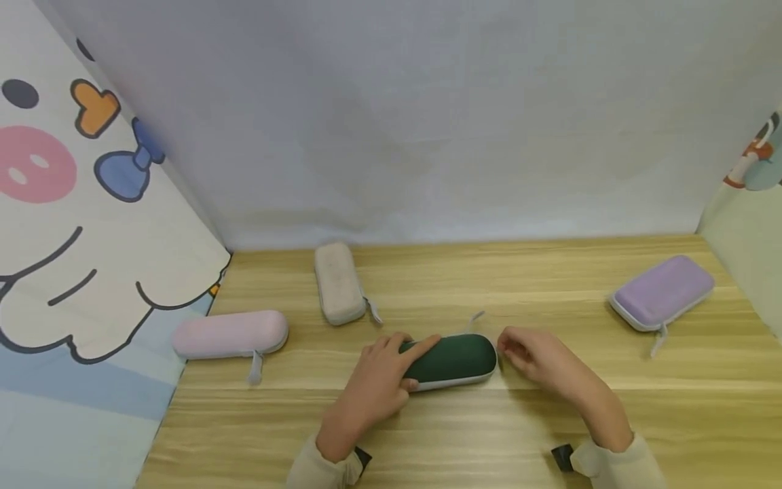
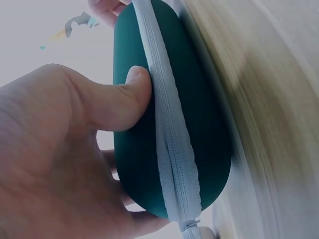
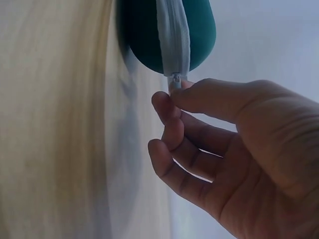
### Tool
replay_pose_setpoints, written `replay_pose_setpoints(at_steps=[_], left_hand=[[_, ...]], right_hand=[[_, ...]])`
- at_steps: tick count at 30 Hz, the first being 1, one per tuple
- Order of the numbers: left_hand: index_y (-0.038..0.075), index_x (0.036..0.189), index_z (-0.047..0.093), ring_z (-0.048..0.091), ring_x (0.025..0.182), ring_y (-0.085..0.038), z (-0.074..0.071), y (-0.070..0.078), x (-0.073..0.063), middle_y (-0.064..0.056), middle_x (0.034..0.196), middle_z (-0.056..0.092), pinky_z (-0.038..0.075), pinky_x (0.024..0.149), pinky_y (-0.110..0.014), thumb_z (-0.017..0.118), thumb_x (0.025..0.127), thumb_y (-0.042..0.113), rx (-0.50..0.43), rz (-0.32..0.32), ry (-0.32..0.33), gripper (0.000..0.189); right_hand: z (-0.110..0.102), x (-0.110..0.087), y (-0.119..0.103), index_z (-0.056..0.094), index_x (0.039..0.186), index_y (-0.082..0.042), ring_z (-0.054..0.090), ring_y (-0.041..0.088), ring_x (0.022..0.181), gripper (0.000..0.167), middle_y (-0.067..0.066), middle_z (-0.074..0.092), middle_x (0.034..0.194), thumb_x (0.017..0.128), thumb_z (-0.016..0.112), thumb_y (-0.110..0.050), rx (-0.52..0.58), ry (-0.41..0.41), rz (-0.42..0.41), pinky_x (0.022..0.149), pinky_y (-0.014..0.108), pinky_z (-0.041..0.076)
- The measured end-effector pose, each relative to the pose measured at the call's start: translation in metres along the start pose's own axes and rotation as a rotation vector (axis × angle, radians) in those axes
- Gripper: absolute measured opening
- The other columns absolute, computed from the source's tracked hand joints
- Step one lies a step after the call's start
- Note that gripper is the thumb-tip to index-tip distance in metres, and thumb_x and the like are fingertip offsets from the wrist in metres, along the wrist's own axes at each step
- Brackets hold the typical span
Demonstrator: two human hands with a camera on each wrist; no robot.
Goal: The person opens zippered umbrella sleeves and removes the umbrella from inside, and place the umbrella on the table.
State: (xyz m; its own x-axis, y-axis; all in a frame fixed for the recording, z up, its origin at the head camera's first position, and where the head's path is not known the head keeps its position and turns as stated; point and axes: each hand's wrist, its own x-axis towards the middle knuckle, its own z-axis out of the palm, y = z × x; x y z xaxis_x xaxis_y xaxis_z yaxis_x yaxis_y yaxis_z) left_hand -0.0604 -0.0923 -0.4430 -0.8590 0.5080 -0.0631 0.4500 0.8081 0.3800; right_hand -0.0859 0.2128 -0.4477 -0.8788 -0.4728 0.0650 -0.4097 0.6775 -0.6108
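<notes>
A dark green hard-shell zip case (image 1: 455, 358) lies on the wooden table in front of the person, with a pale grey zipper (image 2: 172, 129) running round its side. My left hand (image 1: 380, 377) grips the case's left end, thumb on the near side and fingers over the top. At the opposite end, my right hand (image 1: 540, 360) pinches the small zipper pull (image 3: 175, 84) between thumb and index finger, its other fingers loosely curled below. A thin grey strap (image 1: 475, 320) sticks out behind the case in the head view.
A pink case (image 1: 229, 334) lies at the left, partly over the table's left edge. The beige case (image 1: 339, 284) is farther back, left of centre. At the right rests a purple case (image 1: 662, 292). Behind the table (image 1: 452, 441) hangs a plain pale cloth (image 1: 427, 122).
</notes>
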Motion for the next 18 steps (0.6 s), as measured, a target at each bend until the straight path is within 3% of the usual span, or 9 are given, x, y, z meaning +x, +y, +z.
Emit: replay_pose_setpoints(at_steps=[9,18], left_hand=[[0.04,0.163,0.034,0.057,0.127,-0.038,0.0,0.006,-0.002,-0.014,0.146,0.054,0.05,0.103,-0.059,0.075,0.095,0.018,0.044,-0.02,0.008,0.082],[0.041,0.164,0.03,0.057,0.125,-0.037,0.007,0.008,-0.002,-0.014,0.147,0.052,0.051,0.1,-0.058,0.074,0.096,0.018,0.052,-0.055,-0.004,0.084]], right_hand=[[0.006,-0.007,-0.007,0.07,0.098,-0.014,0.058,-0.001,0.077,0.015,-0.007,0.071,0.087,0.094,0.071,-0.001,-0.05,0.069,0.007,0.068,0.025,0.054],[0.013,-0.013,-0.011,0.069,0.096,-0.014,0.052,-0.002,0.071,0.017,-0.009,0.068,0.081,0.09,0.073,0.002,-0.094,0.117,0.024,0.064,0.024,0.05]])
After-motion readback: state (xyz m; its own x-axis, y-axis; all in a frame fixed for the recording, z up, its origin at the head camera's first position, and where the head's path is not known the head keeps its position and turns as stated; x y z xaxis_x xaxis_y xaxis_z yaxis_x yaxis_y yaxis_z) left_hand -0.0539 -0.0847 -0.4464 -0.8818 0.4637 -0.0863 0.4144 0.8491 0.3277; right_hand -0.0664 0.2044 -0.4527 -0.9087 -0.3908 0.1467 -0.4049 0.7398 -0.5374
